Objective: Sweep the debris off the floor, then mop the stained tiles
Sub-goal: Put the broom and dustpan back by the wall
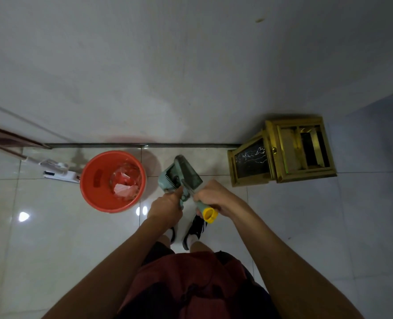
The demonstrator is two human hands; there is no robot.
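Broom (192, 174) and dustpan (170, 178), both pale green, are held together above the tiled floor (52, 226), directly in front of the person's feet and close to the wall. The broom head points down and away towards the wall base; its handle (208, 212) rises towards the camera and ends in a yellow cap. The dustpan sits just left of the broom head, its comb teeth visible along the inner edge, apparently touching the broom.

Right hand (216, 199): fingers curled round the broom handle just below the yellow cap. Left hand (166, 207): fingers wrapped round the dustpan's handle.

Red bucket (112, 181) stands on the floor just left of the dustpan, holding crumpled clear plastic and pinkish scraps. A flat mop (59, 172), white, lies beyond the bucket's left side, its pole running up and left towards a door frame. A gold-framed bin (283, 150) with a dark marble-patterned panel stands to the right, against the wall.

Black shoes (194, 229) with white socks are visible below the hands. Bright light reflections show on the glossy tiles.
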